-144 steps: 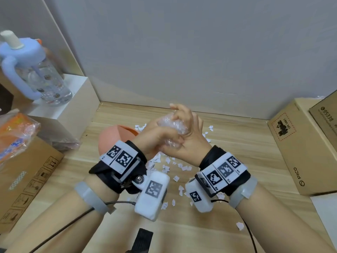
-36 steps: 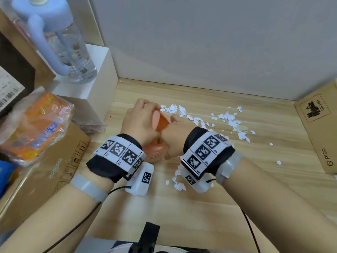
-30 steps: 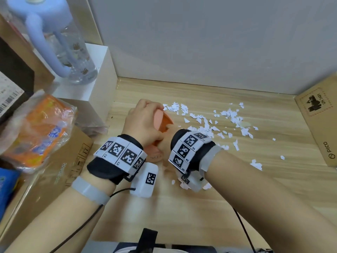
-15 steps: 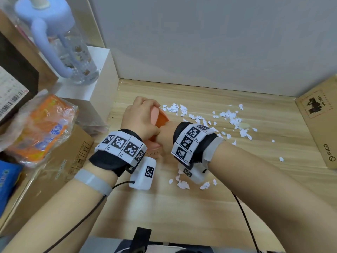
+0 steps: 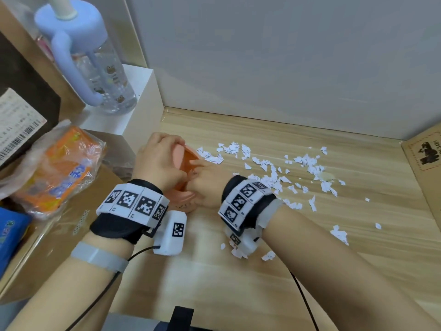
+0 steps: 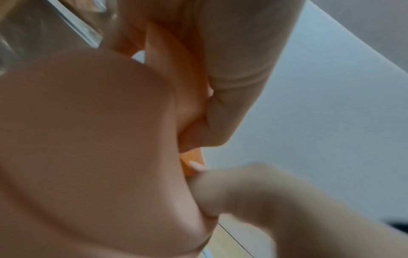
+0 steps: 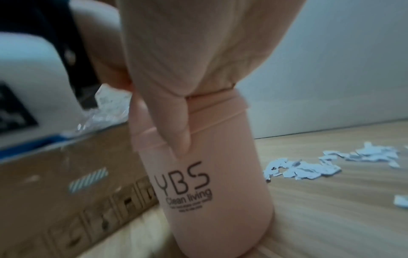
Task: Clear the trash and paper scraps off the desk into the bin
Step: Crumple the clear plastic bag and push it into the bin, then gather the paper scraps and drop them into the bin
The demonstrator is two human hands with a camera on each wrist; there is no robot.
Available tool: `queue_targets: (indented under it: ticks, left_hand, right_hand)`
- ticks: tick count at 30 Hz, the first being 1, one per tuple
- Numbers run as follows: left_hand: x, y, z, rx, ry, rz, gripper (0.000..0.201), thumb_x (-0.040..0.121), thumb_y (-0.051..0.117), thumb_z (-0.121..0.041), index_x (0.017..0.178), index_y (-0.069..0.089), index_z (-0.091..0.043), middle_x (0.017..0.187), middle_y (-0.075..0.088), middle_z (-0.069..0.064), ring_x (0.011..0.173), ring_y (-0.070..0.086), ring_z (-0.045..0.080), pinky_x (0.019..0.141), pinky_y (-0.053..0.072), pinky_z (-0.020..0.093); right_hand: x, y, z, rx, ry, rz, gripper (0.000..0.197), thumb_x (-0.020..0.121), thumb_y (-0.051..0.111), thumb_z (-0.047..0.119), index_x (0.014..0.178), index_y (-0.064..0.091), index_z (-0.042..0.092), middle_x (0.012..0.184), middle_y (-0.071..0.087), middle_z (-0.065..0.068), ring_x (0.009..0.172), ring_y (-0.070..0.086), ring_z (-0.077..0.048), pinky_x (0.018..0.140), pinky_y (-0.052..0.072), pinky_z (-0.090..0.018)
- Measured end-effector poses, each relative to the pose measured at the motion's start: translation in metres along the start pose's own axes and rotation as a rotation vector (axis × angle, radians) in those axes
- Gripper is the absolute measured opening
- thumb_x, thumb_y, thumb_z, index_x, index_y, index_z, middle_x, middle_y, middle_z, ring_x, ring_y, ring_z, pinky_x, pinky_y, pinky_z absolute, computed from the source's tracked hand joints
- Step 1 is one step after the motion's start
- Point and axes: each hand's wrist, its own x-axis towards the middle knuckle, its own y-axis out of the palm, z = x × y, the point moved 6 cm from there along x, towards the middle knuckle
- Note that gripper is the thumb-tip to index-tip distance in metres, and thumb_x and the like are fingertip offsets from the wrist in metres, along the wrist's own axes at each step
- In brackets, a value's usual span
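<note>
A small pink bin (image 5: 183, 202) marked "YBS" (image 7: 198, 174) stands on the wooden desk (image 5: 238, 283) at the left. My left hand (image 5: 160, 161) grips its domed lid (image 6: 88, 122) from above, fingers curled over the orange flap (image 6: 192, 157). My right hand (image 5: 205, 185) reaches into the opening; one finger (image 5: 198, 162) lies straight on the flap and the thumb (image 7: 174, 125) rests down the bin's outer wall. A bit of clear plastic shows under those fingers; the rest is hidden. White paper scraps (image 5: 269, 173) (image 7: 304, 169) lie scattered to the right of the bin.
A water bottle (image 5: 95, 68) stands on a white box (image 5: 140, 91) at the back left. A cardboard box (image 5: 59, 235) with an orange snack packet (image 5: 59, 168) borders the left side. Another cardboard box (image 5: 427, 163) borders the right. The wall is close behind.
The crumpled clear plastic I held in both hands above the desk has gone into the bin. Over the last second both hands stay at the bin; the right wrist has shifted slightly.
</note>
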Motion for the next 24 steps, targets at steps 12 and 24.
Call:
queue_targets:
  ticks: [12,24]
  left_hand:
    - [0.010,-0.023,0.035,-0.080,-0.156,-0.116,0.065,0.059,0.076,-0.011,0.117,0.055,-0.030,0.128,0.046,0.000,0.116,0.049,0.027,0.098,0.037,0.040]
    - [-0.004,-0.033,0.061,-0.109,-0.198,-0.195,0.065,0.051,0.076,-0.002,0.109,0.061,-0.026,0.112,0.045,-0.009,0.098,0.040,0.006,0.084,0.031,0.024]
  right_hand:
    - [0.002,0.078,-0.087,0.458,0.512,-0.068,0.072,0.082,0.058,0.030,0.142,0.021,0.018,0.157,0.003,-0.004,0.144,0.002,-0.024,0.117,0.006,-0.040]
    - [0.135,0.084,-0.061,-0.052,0.095,0.208,0.087,0.082,0.048,0.056,0.143,-0.009,0.033,0.154,-0.021,0.007,0.142,-0.018,-0.017,0.110,-0.019,-0.046]
